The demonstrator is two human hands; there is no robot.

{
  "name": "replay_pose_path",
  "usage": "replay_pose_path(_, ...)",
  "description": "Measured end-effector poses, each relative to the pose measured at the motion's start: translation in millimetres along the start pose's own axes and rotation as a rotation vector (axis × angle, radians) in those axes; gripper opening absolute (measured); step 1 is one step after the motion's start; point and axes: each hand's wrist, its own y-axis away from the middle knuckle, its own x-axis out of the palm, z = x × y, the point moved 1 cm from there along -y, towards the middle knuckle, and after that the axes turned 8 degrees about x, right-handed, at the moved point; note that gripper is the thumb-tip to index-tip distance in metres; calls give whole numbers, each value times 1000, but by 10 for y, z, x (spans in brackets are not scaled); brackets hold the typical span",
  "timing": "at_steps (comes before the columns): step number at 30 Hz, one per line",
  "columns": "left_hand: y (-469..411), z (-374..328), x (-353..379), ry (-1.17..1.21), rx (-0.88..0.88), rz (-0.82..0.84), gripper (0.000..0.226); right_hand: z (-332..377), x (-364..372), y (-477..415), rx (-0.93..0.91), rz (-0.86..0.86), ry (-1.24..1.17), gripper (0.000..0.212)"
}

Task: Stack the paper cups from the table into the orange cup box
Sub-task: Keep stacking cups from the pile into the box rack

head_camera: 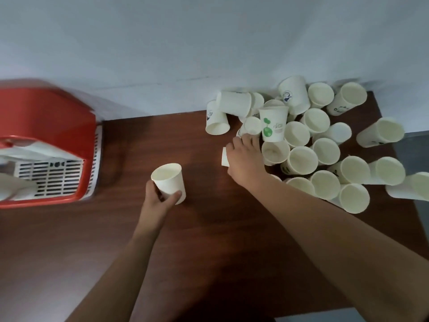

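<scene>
Dark worktop (209, 240), pale wall (185, 43).
Upright cup (168, 180) in left grip (157, 201); second cup (224, 156), mostly hidden, in curled right grip (243, 159); orange box (46, 117) blurred.

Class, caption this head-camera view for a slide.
Left hand holds a paper cup; right hand grips a second cup at the pile; orange cup box stands left.

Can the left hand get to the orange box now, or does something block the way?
Probably yes. The left hand grips one cup, and only open table lies between it and the orange box on its left.
</scene>
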Motion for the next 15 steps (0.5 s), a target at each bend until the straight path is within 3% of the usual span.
replay_pose_path(2,-53,-48,-49,29,24,-20,63,80,-99,31,22,16,-217,50)
replay_pose_path(4,-103,-91,-147,77,60,5,84,168,-245,77,127,80,-634,52)
replay_pose_path(6,-123,-170,-279,115,85,34,101,257,-355,116,225,205,-1046,51)
replay_pose_path(8,-127,-253,-414,111,113,28,100,362,-444,179,330,333,-1308,57)
replay_pose_path(12,-103,-321,-751,148,131,-17,91,691,-485,348,583,588,-1602,83)
replay_pose_path(15,-35,-302,-1082,169,159,-85,90,990,-552,460,664,698,-1717,102)
